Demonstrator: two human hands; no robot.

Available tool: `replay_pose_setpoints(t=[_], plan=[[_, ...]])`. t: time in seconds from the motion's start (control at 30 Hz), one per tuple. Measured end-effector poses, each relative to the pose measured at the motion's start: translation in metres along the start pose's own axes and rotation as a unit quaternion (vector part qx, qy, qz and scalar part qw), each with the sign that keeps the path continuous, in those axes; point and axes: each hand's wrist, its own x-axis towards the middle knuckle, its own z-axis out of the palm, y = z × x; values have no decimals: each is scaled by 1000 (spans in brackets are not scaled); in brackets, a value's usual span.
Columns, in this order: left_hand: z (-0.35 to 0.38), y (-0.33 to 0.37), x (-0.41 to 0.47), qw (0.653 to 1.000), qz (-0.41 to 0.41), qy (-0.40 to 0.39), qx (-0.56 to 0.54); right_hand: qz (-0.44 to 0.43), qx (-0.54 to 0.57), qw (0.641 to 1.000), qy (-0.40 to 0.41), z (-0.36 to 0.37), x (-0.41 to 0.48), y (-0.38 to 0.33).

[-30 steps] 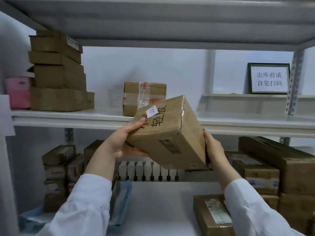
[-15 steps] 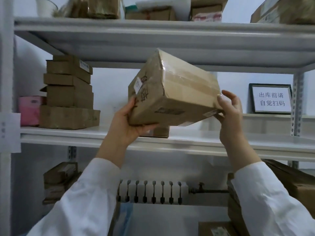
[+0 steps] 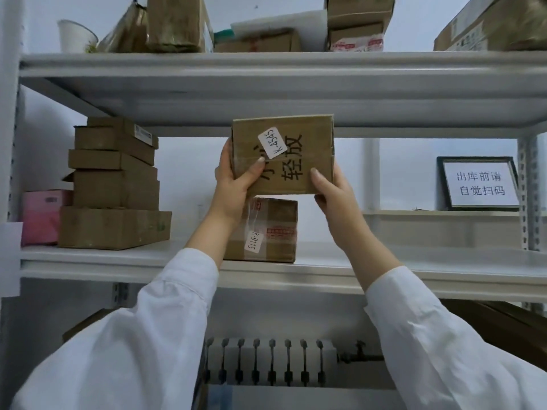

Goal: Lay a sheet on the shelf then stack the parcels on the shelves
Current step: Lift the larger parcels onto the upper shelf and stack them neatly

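A brown cardboard parcel (image 3: 299, 143) with black handwriting and a white K-4545 sticker is held level between the two shelves. My left hand (image 3: 233, 184) grips its left side, thumb across the front. My right hand (image 3: 331, 187) grips its lower right corner. Directly below it, a taped parcel (image 3: 275, 229) labelled K-9115 stands on the white middle shelf (image 3: 384, 261); whether the held parcel touches it I cannot tell.
A stack of several cardboard boxes (image 3: 115, 184) and a pink package (image 3: 41, 217) fill the middle shelf's left end. A framed sign (image 3: 479, 184) stands at the right back. The upper shelf (image 3: 266, 69) carries more parcels and a white cup (image 3: 75, 37). A radiator (image 3: 266, 362) sits below.
Both hands lifted the parcel from below the middle shelf up into the shelf opening and turned it so its handwritten face points at me, above the taped parcel.
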Motion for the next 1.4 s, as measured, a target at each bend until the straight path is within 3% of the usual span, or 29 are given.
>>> replay_pose_setpoints(t=[0.13, 0.27, 0.57, 0.73, 0.93, 1.03, 1.17, 1.3, 1.4], plan=[[-12, -12, 19, 990, 19, 8, 141, 28, -15, 999, 6, 11, 18, 15], [-28, -30, 30, 982, -51, 40, 175, 57, -35, 998, 14, 22, 33, 32], [-36, -54, 34, 972, -120, 16, 201, 169, -49, 984, 22, 27, 56, 67], [-36, -60, 32, 970, -132, 47, 201, 155, -101, 982, 45, 33, 60, 73], [-34, -60, 34, 967, -138, 76, 201, 185, -79, 979, 41, 32, 48, 71], [-26, -65, 23, 944, -103, 181, 255, 155, -85, 979, 102, 26, 26, 61], [1, -72, -16, 925, 36, 250, 283, 52, -106, 983, 141, 10, -12, 55], [41, -77, -60, 965, 111, 162, 172, 43, -120, 989, 75, -20, -51, 56], [68, -85, -89, 991, 68, 73, 90, 89, -124, 988, 16, -47, -80, 61]])
